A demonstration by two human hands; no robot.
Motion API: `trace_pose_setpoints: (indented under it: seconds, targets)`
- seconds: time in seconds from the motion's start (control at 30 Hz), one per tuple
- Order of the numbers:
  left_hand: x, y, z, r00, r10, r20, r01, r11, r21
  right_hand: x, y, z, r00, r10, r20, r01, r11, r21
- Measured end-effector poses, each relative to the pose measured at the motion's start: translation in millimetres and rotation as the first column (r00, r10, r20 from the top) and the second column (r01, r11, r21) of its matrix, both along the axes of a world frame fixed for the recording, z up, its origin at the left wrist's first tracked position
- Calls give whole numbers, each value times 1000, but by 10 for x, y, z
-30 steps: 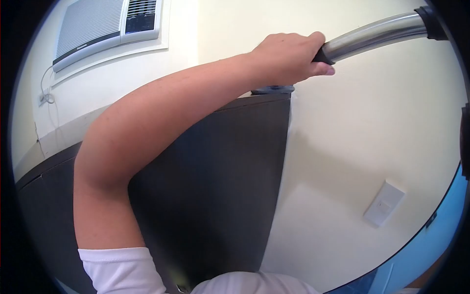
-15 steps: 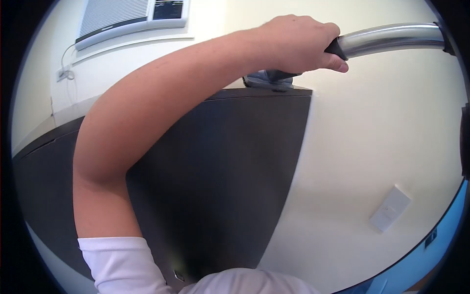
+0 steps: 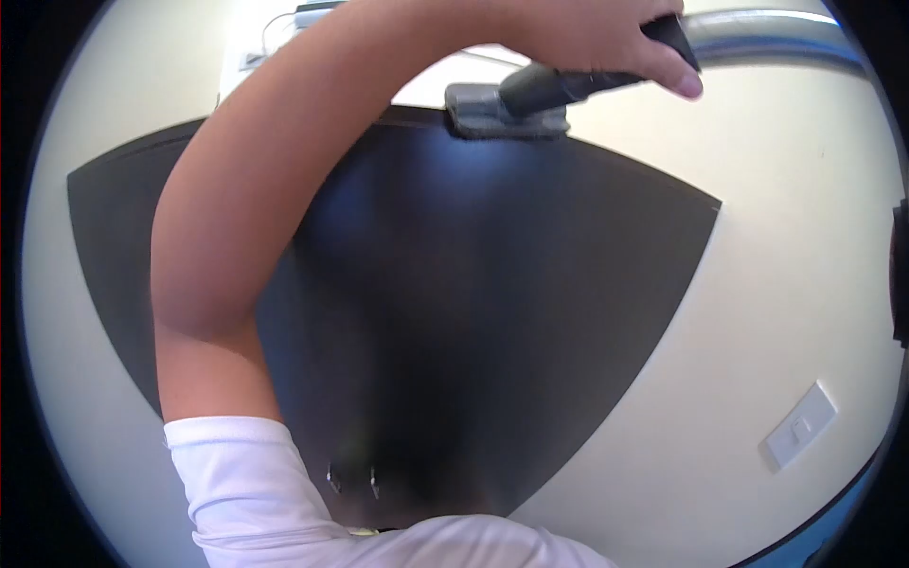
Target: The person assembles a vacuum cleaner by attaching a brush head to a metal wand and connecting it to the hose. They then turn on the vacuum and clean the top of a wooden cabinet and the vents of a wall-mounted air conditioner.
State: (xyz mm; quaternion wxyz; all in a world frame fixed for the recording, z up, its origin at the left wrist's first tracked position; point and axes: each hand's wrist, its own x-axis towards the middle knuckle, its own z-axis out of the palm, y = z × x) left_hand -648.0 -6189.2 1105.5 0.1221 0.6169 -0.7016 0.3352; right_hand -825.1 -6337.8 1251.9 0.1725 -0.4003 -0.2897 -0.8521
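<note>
My left hand (image 3: 606,38), at the top of the view, is closed around the black neck of a vacuum cleaner wand. A curved metal tube (image 3: 772,36) of the wand runs off to the right of the hand. On the other side, a dark flat vacuum nozzle (image 3: 507,114) rests along the top front edge of a tall dark cabinet (image 3: 492,275). Part of the hand is cut off by the upper frame edge. My right hand is out of view.
Two small metal handles (image 3: 374,483) are low on the cabinet front. A white light switch (image 3: 801,426) is on the pale wall at the right. Behind my arm at the upper left is an outlet with a cord (image 3: 251,61).
The nozzle has moved left along the cabinet's top edge, away from its right corner, and shows more fully. My view has shifted, and the window unit has mostly left it.
</note>
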Motion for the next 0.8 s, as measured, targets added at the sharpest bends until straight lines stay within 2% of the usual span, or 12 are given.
trace_pose_setpoints:
  seconds: [0.07, 0.13, 0.23, 0.37, 0.47, 0.57, 0.7, 0.73, 0.8]
  targets:
    - [123, 290, -46, 999, 45, 13, -45, 997, -60, 52, 198, -59, 1000, 31, 2, -31, 1000, -7]
    - [382, 530, 7, 996, 13, 85, -8, 998, -66, 178, 351, -43, 998, 70, -3, -70, 998, 3]
    - [544, 928, -9, 988, 115, 99, -101, 986, -131, 356, 636, -36, 993, 119, -11, -119, 993, 19]
    - [961, 1617, 219, 976, 213, 43, -209, 975, -74, 609, 1131, -42, 977, 212, -9, -211, 977, 29]
    - [1214, 2259, 242, 955, 298, 7, -296, 951, -94, 786, 1500, -38, 958, 285, -9, -284, 958, 42]
    - [1425, 2858, 306, 912, 376, -164, -382, 924, -6, 956, 1897, 0, 937, 350, -2, -350, 935, 48]
    - [1801, 3683, 448, 873, 483, -75, -487, 872, -57, 1148, 2355, 57, 906, 423, 2, -422, 904, 61]
    - [2049, 3831, 337, 895, 440, -73, -444, 861, -247, 1201, 2452, 71, 900, 435, 0, -434, 899, 64]
    - [2230, 4113, 393, 855, 502, -130, -519, 827, -218, 1301, 2597, 122, 892, 451, 4, -451, 890, 67]
